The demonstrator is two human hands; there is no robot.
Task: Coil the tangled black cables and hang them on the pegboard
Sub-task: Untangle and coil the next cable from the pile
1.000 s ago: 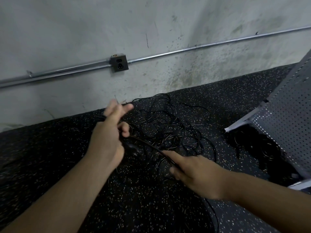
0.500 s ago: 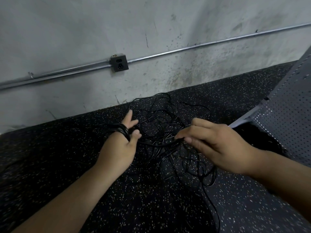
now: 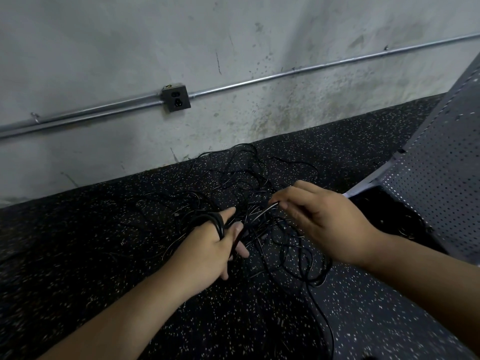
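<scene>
Left hand (image 3: 207, 252), centre of frame: a few loops of black cable, the coil (image 3: 217, 221), sit round its fingers, and the thumb closes over a run of cable. It is gripping the coil. Right hand (image 3: 327, 222), just right of centre: thumb and fingertips pinch one strand (image 3: 265, 210), which shows a pale glint. The strand runs from the pinch down-left toward the left hand.

Step in hand, as I judge it, is coiling. The right hand feeds cable and the left collects loops. It looks early, with only a small coil made and nothing visibly hung.

The rest of the cable is the tangle (image 3: 246, 178), spread on the floor (image 3: 91, 255) between and above the hands and reaching up to the foot of the wall (image 3: 104, 48). One long loop trails off past the lower centre edge.

The next move calls for drawing the pinched strand free of the tangle and laying it over the left hand as one more loop. Strands cross many times around the pinch, so a pull may drag the whole heap or tighten a knot.

The pegboard (image 3: 441, 183) is at the right edge. It leans tilted, not upright, well apart from the coil. The patch under its lower edge is too dim to read.

A socket (image 3: 176, 97) and a pipe (image 3: 311, 70) are on the wall in the upper half of the frame, clear of the work.
</scene>
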